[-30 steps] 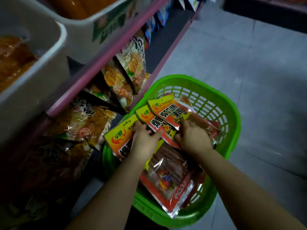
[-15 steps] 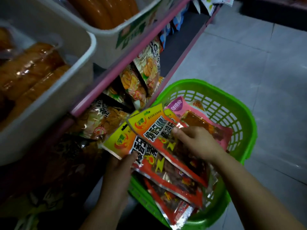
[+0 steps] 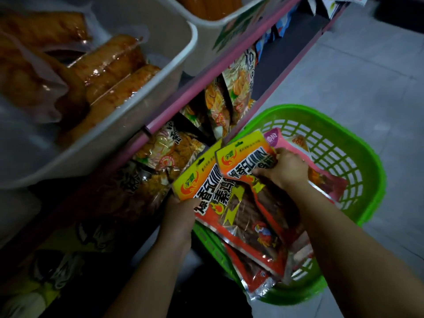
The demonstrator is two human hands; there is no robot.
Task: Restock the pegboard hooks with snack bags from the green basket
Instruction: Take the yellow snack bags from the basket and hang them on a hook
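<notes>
- Above the green basket (image 3: 367, 184), the left hand (image 3: 181, 216) gripped one snack bag (image 3: 204, 187); the right hand (image 3: 284, 171) pinched another (image 3: 243, 159).
- Overlapping glossy bags below the fingers might have slipped loose.

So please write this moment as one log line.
left hand: grips yellow-topped bag | right hand: grips second bag | both above green basket | not yet hung
</notes>
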